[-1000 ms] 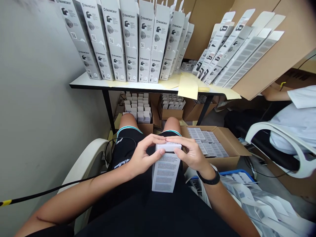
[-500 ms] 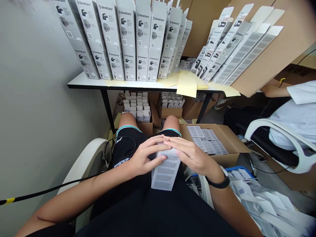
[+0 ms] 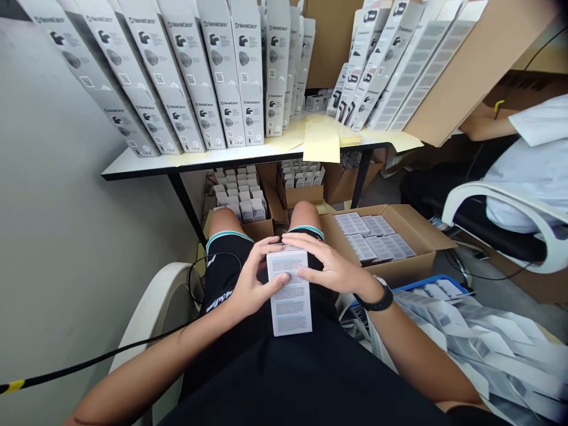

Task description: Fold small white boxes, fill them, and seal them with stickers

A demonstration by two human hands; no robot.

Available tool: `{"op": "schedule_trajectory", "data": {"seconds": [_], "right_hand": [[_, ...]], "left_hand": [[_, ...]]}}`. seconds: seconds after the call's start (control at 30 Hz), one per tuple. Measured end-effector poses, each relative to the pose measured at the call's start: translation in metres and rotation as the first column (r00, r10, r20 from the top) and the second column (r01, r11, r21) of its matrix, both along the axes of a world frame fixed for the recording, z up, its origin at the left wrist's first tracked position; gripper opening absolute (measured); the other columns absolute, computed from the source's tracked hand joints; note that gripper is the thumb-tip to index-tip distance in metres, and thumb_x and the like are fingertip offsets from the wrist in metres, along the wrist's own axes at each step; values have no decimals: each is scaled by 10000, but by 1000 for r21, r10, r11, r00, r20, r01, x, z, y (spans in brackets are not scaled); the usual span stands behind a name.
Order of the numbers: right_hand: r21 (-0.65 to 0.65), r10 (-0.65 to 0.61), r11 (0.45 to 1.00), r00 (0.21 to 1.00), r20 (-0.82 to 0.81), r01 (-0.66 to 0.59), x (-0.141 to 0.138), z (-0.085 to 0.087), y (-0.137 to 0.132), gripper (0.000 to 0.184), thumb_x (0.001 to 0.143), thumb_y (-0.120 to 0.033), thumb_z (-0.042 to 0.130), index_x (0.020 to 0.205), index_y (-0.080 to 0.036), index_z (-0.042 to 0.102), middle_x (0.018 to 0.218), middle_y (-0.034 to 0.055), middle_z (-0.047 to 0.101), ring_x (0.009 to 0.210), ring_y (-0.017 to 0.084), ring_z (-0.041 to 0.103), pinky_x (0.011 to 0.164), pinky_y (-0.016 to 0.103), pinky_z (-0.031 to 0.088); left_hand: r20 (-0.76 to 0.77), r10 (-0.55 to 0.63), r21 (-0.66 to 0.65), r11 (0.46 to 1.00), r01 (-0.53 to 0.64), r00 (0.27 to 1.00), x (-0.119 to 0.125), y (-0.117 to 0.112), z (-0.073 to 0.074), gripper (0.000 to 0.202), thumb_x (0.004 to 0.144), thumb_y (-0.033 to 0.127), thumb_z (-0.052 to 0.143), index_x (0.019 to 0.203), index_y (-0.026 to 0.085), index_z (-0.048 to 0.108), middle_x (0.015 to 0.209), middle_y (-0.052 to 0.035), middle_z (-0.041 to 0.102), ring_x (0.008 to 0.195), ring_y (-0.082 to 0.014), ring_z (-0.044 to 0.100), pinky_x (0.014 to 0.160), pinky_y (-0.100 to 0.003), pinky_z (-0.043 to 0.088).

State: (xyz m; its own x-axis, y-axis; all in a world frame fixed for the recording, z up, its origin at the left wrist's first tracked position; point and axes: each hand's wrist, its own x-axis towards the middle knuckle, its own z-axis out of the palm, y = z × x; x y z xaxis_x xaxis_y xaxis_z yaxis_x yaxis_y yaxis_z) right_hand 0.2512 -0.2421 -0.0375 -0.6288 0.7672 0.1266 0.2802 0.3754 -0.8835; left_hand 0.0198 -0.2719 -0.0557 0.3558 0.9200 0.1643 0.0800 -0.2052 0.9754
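A small white printed box rests upright on my lap, its text-covered face toward me. My left hand grips it from the left, with the thumb on the printed face and the fingers over the top edge. From the right, my right hand holds the same box, its thumb near the upper face and its fingers reaching across the top. The fingertips of both hands meet behind the top edge, where the flap is partly hidden.
Tall grey-white cartons line the white table ahead. An open cardboard box with packed small boxes stands right of my knees. Beside my right arm, a blue-rimmed bin adjoins a heap of flattened cartons. A co-worker sits at right.
The box has tilted so its printed face shows more squarely. My hands have slid from covering its top to holding its sides and upper edge. The camera view has shifted.
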Motion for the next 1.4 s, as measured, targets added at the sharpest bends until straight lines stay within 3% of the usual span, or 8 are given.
{"op": "schedule_trajectory", "data": {"seconds": [0.2,0.4,0.63,0.83,0.93,1.17,1.33,1.4], "right_hand": [[-345,-65,938,987,-148,10,-24,-25,1,981,887,-444,685,1625,-217,79,1538,168,376,1332,263,503,1054,408,513],[-542,-101,834,937,-334,-103,-36,-50,12,990,868,-472,705,1611,-227,98,1392,157,478,1217,243,580,1033,424,515],[-590,-16,783,943,-332,-195,-40,-59,32,1118,761,-395,829,1596,-292,93,1451,148,411,1225,238,573,1035,433,517],[-495,-53,849,903,-427,-185,-57,-58,105,1088,767,-347,826,1587,-309,110,1440,127,457,1284,240,544,1090,432,482],[-420,-184,904,815,-549,-79,-62,-49,151,1058,770,-334,815,1571,-297,124,1495,126,420,1353,250,498,1151,441,434],[-238,-172,970,805,-567,40,-54,-22,241,1049,795,-319,786,1570,-306,78,1538,130,380,1358,242,499,1144,426,446],[-93,-266,964,865,-424,250,-35,-14,283,813,925,-352,635,1573,-293,146,1589,107,324,1461,218,381,1214,419,356],[87,-409,888,863,-298,451,-15,-12,292,632,948,-326,587,1518,-282,316,1556,98,359,1466,224,358,1223,429,332]], "left_hand": [[99,361,-345,886,-308,927,0,17,-10,443,908,434,656,1272,249,486,1174,-61,610,1007,-182,633,830,-284,552],[-24,176,-211,961,-177,984,-15,27,-16,976,783,456,778,1533,278,180,1533,-123,381,1380,-263,464,1130,-378,434],[-15,319,-375,877,-301,948,-18,37,-17,623,832,510,715,1319,232,442,1120,-60,617,1010,-208,636,875,-336,562],[150,538,-260,831,-492,829,-6,80,-20,819,819,427,757,1482,306,293,1476,-114,466,1321,-261,536,1078,-413,496],[193,514,-255,849,-463,836,9,112,-24,966,817,393,763,1560,318,150,1600,-138,322,1458,-299,403,1174,-492,405],[197,439,-148,897,-416,876,28,204,-27,812,840,396,739,1520,251,320,1506,-142,444,1397,-297,471,1168,-467,414],[142,513,-10,856,-517,847,23,271,-26,834,833,403,751,1521,274,298,1503,-133,427,1400,-289,455,1190,-475,369],[127,529,60,840,-539,839,17,297,-24,852,844,393,741,1537,270,261,1551,-146,372,1433,-290,422,1203,-468,351]]}}
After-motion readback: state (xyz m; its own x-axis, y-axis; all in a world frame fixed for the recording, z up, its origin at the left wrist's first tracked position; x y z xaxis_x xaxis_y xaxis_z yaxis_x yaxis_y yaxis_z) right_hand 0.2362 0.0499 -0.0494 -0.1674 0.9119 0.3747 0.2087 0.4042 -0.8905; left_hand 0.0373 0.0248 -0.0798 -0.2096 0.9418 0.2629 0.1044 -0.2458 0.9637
